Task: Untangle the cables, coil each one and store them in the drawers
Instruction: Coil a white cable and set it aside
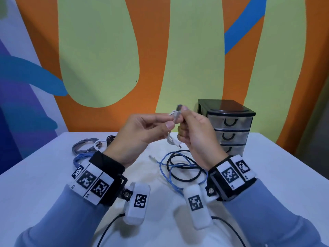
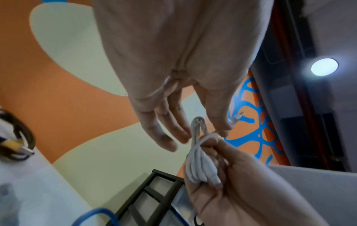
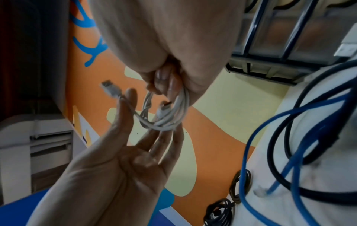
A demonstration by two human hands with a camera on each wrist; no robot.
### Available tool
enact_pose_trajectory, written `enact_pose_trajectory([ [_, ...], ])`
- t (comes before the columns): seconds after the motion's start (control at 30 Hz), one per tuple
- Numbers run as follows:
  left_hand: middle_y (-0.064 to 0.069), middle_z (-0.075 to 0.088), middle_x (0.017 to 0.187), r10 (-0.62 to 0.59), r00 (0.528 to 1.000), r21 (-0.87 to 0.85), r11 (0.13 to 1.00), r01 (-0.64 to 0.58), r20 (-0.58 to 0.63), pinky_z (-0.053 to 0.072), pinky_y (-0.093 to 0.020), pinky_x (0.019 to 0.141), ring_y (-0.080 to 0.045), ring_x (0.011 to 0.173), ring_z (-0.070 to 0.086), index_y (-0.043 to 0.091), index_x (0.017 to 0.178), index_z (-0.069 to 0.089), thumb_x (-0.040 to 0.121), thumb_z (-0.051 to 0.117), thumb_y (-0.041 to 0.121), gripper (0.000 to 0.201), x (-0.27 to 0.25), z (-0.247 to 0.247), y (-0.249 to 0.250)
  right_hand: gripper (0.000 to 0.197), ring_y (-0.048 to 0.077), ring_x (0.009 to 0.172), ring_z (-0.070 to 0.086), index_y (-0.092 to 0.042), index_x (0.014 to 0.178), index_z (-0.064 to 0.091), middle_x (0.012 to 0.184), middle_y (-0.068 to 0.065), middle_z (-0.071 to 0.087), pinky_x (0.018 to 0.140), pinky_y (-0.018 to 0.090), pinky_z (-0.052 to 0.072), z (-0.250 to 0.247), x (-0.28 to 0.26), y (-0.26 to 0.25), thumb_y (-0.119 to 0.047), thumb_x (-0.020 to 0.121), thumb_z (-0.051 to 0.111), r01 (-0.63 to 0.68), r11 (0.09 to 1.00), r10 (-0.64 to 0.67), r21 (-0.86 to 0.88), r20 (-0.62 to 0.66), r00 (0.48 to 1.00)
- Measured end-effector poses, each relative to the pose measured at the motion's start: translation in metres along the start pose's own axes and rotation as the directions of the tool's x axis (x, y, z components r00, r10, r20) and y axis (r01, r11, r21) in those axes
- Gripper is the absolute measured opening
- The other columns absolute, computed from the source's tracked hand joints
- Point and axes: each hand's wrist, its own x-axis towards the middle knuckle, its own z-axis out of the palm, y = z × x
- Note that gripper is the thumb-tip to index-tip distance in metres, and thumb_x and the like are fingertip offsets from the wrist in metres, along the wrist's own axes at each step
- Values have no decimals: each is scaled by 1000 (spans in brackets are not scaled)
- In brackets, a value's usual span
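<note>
Both hands are raised above the white table (image 1: 53, 184). A small coil of white USB cable (image 1: 170, 139) is held between them. My right hand (image 1: 182, 119) grips the coil, with its fingers curled round the loops (image 3: 168, 122). My left hand (image 1: 172, 120) pinches the cable's free end just below the grey plug (image 1: 179, 106), its other fingers nearly straight. The second plug (image 1: 179, 146) hangs under the coil. A black drawer unit (image 1: 229, 122) with three clear shut drawers stands behind my right hand.
A blue cable (image 1: 170, 175) and a black cable (image 1: 187, 177) lie tangled on the table beneath my hands. At the back left lie coiled grey (image 1: 83, 145), white (image 1: 98, 142), black (image 1: 110, 139) and blue (image 1: 81, 158) cables. A painted wall rises behind the table.
</note>
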Motion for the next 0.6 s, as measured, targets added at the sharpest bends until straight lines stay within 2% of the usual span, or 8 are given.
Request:
enact_pose_trajectory([
  [0.07,-8,82,101,54,998,76,996,-53,-14,61,-30,82,-18,87,74,8,113,80,89,77,6,24,0,3,0,37,13,56,16,-16,75,52,67,2,23,51,23,16,3,-1,1,-19,111,44,-9,1000,9,2,4,1000],
  [0.13,-10,79,88,94,994,125,988,-86,-61,63,-33,77,-22,77,74,12,119,73,88,80,-2,34,1,4,0,37,12,54,15,-16,76,50,65,0,22,52,26,14,5,-2,1,-24,112,45,-19,998,18,58,15,1000],
  [0.23,-15,75,79,47,986,162,987,-20,-159,61,-36,71,-31,71,75,16,123,54,88,81,-4,49,4,2,2,40,11,51,16,-15,74,47,58,-6,22,50,26,14,6,-4,1,-28,111,48,-19,997,16,77,30,999],
  [0.33,-14,77,76,-9,970,277,958,79,-244,62,-37,69,-27,69,74,16,116,65,86,77,-2,37,6,0,-3,41,14,55,15,-14,74,45,59,-5,21,52,27,15,7,-6,4,-29,111,49,6,1000,-8,30,62,998],
  [0.47,-7,77,69,3,955,434,891,132,-296,63,-36,70,-19,61,70,14,92,78,84,71,6,14,6,0,-8,42,15,55,17,-13,73,45,63,-1,20,49,22,22,11,-9,5,-30,111,49,68,997,-65,-27,98,993],
  [0.53,-9,78,74,-22,951,372,917,141,-307,59,-34,71,-17,63,68,12,92,79,86,72,5,12,6,0,-8,42,15,55,16,-14,73,45,63,-2,19,48,21,22,12,-9,5,-29,111,48,72,997,-71,1,97,993],
  [0.6,-15,80,87,-129,961,175,969,175,-246,53,-33,80,-16,73,66,9,104,79,85,79,5,19,6,-2,-4,41,13,53,16,-15,73,45,62,-3,19,47,20,22,11,-6,5,-28,112,48,50,997,-54,64,65,996],
])
